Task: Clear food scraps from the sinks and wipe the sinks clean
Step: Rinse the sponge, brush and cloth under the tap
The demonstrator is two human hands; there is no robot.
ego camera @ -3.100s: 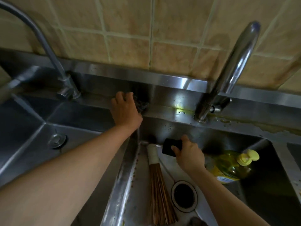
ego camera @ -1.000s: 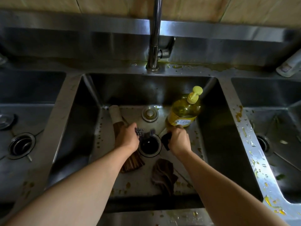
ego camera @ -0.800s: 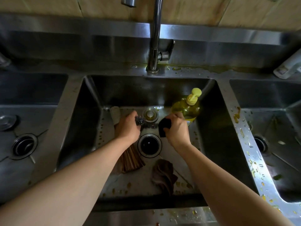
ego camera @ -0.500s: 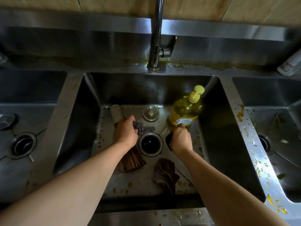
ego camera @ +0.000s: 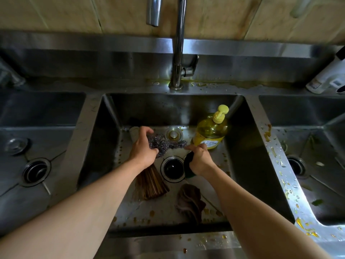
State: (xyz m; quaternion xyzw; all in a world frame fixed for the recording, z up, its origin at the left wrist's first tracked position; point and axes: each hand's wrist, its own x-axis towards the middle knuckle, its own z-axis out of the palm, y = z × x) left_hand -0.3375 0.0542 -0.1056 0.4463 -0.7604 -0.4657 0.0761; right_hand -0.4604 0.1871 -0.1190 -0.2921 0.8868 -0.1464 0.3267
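Observation:
Both my hands are down in the middle sink (ego camera: 248, 165), above its open drain (ego camera: 172, 168). My left hand (ego camera: 142, 146) grips a grey steel-wool scrubber (ego camera: 164, 142) that is stretched out to the right. My right hand (ego camera: 200, 158) holds a dark sponge (ego camera: 188, 166) in its curled fingers and pinches the far end of the scrubber. Brown drips and specks dot the sink floor. In the right sink (ego camera: 317, 180) lie green food scraps (ego camera: 316, 202) and oily yellow splashes.
A bamboo brush (ego camera: 149, 186) lies under my left forearm, a brown rag (ego camera: 189, 201) near the front wall. A yellow soap pump bottle (ego camera: 211, 128) stands at the back right, a drain plug (ego camera: 174, 134) beside it. The tap (ego camera: 178, 53) rises behind. The left sink (ego camera: 35, 171) has its own drain.
My view dropped from the back ledge into the middle sink. Both hands came down over the drain, and the scrubber is now pulled out between them.

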